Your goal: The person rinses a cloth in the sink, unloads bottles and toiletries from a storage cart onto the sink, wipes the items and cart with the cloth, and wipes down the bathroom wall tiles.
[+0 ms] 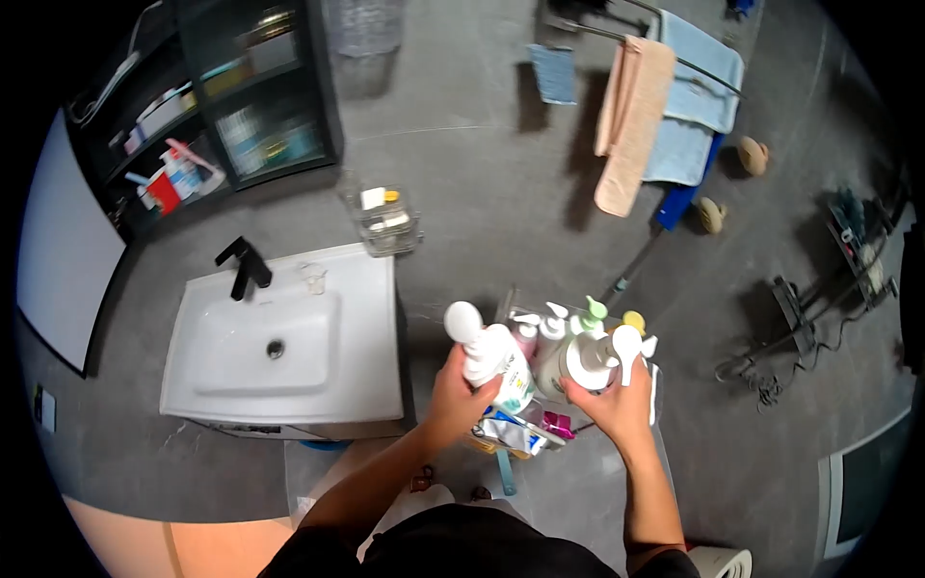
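- Sink (371,342): left of the crowded rack (503,308).
- Left white bottle (507,371) and right white bottle (585,362): near each other at the rack; a loose grip could drop either.
- Left hand (453,400) and right hand (619,403): apart, each clasping its own bottle.
- Pink bottle (525,334): just beyond; a knock might topple it.

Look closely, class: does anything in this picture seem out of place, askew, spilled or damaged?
I see no spill or damage. The white bottle in the left hand looks askew, its top leaning left, away from the pump bottles; being hand-held, that is hardly odd.
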Tool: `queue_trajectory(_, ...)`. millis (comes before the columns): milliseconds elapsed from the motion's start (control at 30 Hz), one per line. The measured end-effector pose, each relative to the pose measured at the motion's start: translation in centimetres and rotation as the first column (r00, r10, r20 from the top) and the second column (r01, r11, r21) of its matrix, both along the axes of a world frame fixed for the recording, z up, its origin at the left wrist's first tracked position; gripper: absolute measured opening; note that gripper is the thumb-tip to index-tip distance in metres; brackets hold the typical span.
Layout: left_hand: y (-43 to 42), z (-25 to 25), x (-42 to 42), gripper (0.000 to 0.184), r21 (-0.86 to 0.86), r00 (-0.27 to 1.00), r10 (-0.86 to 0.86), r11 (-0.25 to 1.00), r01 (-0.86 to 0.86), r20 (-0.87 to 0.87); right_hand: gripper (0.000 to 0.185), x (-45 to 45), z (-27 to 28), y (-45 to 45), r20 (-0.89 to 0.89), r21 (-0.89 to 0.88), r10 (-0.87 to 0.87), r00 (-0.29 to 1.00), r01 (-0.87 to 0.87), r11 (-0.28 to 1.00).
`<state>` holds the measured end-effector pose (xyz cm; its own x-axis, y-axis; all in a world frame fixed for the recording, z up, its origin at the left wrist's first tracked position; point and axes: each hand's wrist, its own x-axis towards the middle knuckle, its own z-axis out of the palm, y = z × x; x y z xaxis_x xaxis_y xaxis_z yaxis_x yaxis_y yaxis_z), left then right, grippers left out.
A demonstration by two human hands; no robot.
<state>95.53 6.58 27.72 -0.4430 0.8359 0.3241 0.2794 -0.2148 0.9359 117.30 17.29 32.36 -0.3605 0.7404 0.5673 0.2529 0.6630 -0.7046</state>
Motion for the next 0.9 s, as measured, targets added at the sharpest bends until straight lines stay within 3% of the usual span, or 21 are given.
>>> queue_trajectory(67,-2.6,0.7,-2.7,0.065,0.126,0.999,0.025,0.992,-0.03,0.037,0.068,-2.4,1.7,-1.1,0.013,-0.029,0.12,0.993,-0.119,0.992)
queue_trajectory(200,-6.0,0.5,-11.0,0.063,0.1,0.943,0.325,0.943,-0.317,-0.077,0.074,-10.9,2.0,-2.4,0.044,-0.017,0.333,0.942,-0.333,0.943)
queue_trajectory(267,-6.6,-0.7,-16.9,0.065,0.148,0.876,0.433,0.901,-0.409,-0.214,0.074,-16.6,2.0,-3.0,0.036,-0.057,0.4,0.916,-0.398,0.916)
queue_trajectory(567,-2.6,2.9,-33.6,0.06,0.098,0.82,0.499,0.865,-0.493,-0.281,0.071,-38.8,2.2,-2.3,0.057,-0.046,0.304,0.951,-0.302,0.952)
queue_trajectory(700,-0.1,2.3,-37.1,0.062,0.038,0.868,0.447,0.892,-0.45,-0.214,0.076,-42.8,2.6,-1.5,0.086,-0.044,0.237,0.968,-0.234,0.971)
queue_trajectory(900,2.3,3.1,-38.4,0.066,0.004,0.847,0.444,0.886,-0.463,-0.292,0.082,-46.9,2.2,1.2,0.047,-0.032,0.225,0.973,-0.224,0.974)
